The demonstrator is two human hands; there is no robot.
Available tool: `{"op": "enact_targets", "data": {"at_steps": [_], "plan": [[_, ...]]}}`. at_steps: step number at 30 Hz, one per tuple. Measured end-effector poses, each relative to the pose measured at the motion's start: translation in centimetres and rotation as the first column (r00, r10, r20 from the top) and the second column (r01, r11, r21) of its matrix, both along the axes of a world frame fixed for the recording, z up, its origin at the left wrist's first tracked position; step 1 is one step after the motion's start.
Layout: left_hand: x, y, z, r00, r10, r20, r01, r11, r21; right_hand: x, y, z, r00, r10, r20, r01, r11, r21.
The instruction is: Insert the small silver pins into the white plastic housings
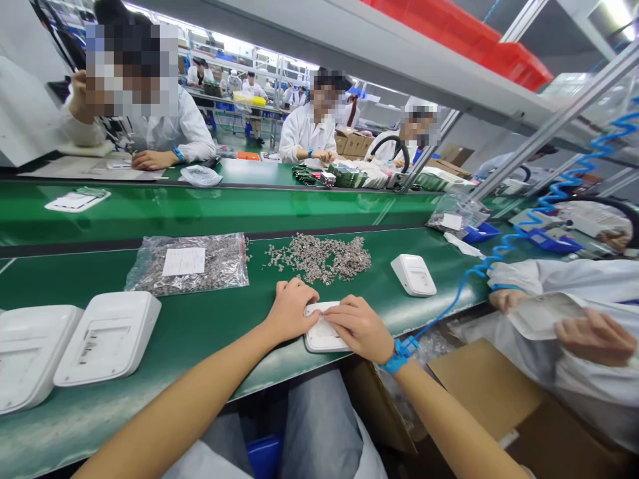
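Note:
A white plastic housing (325, 340) lies on the green bench in front of me, partly covered by both hands. My left hand (292, 309) grips its left side with curled fingers, thumb on the top face. My right hand (360, 326) wears a blue wrist strap (399, 356) and reaches over the housing from the right. Its thumb and fingertips are pinched together on the top face near my left thumb; whatever they hold is too small to make out. Just beyond the hands spreads a pile of small metal pieces (324, 258).
A labelled bag of metal pieces (227, 263) lies left of the pile. More white housings (112, 336) stand at the left, another housing (415, 275) at the right. A coiled blue cord (462, 293) runs from the strap. At right, a co-worker's hands (594, 336) hold a white part.

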State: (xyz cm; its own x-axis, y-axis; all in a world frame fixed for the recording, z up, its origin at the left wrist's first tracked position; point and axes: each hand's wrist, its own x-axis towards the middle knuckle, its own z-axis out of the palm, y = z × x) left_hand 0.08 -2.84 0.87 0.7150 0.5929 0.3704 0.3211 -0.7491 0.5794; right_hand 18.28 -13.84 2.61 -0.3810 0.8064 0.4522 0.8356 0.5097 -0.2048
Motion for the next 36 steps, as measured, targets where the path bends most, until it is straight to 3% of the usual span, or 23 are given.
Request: {"op": "enact_targets", "data": {"at_steps": [15, 23, 27, 29, 31, 33, 36], "plan": [[0.4, -0.1, 0.0, 0.998, 0.053, -0.041, -0.058, 0.991, -0.124, 0.1, -0.2, -0.6, 1.0, -0.01, 0.015, 0.01, 1.0, 0.025], [0.9, -1.0, -0.1, 0.988, 0.129, -0.081, -0.126, 0.991, 0.039, -0.4, -0.3, -0.7, 1.0, -0.002, 0.017, 0.001, 0.998, 0.069], [0.4, -1.9, 0.4, 0.979, 0.141, -0.144, -0.115, 0.978, 0.174, -0.4, -0.4, -1.1, 0.968, -0.04, -0.247, 0.099, 0.968, 0.231], [-0.9, -2.9, 0.9, 0.959, 0.187, -0.211, -0.132, 0.96, 0.248, 0.9, -0.2, -1.4, 0.922, -0.125, -0.367, 0.247, 0.92, 0.305], [-3.3, -4.0, 1.4, 0.914, 0.294, -0.278, -0.198, 0.924, 0.326, 3.3, 0.2, -1.8, 0.872, -0.314, -0.377, 0.444, 0.831, 0.336], [-6.7, -5.0, 1.8, 0.833, 0.445, -0.328, -0.309, 0.867, 0.392, 6.6, 0.6, -2.2, 0.757, -0.595, -0.272, 0.654, 0.688, 0.315], [-12.6, -5.5, 2.5, 0.644, 0.657, -0.392, -0.505, 0.75, 0.427, 11.2, 0.6, -2.9, 0.396, -0.916, -0.069, 0.898, 0.37, 0.236]]}}
